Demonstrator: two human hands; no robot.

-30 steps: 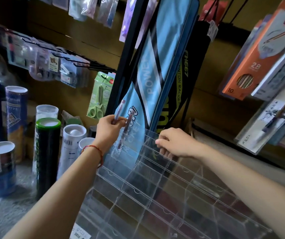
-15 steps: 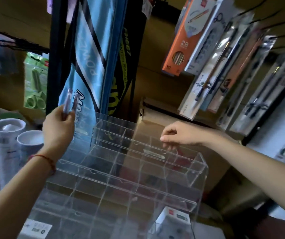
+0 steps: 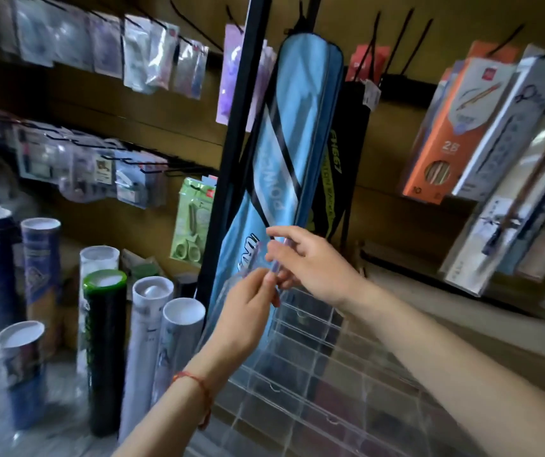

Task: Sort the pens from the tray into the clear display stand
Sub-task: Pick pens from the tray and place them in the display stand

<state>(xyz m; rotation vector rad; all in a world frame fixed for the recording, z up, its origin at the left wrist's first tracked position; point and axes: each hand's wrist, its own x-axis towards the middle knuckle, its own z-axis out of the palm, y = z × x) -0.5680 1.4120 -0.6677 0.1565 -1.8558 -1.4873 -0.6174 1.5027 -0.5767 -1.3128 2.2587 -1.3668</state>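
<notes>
The clear display stand (image 3: 314,374) with its rows of compartments slopes across the lower middle. My two hands meet above its upper left corner. My left hand (image 3: 248,311), with a red string on its wrist, grips pale translucent pens (image 3: 258,258) that stick up from its fingers. My right hand (image 3: 310,265) reaches in from the right and pinches one of these pens (image 3: 277,267) between its fingertips. The pens are blurred, so I cannot tell how many there are. The tray is out of view.
Several upright cardboard tubes (image 3: 147,328) stand at the left. A black pole (image 3: 231,153) and a blue racket bag (image 3: 284,153) rise just behind the stand. Packaged stationery hangs on hooks, with an orange pencil box (image 3: 442,140) and pen packs (image 3: 502,206) at the right.
My right hand left the stand's right part and moved left to the pens in my left hand. The view swung back to the left.
</notes>
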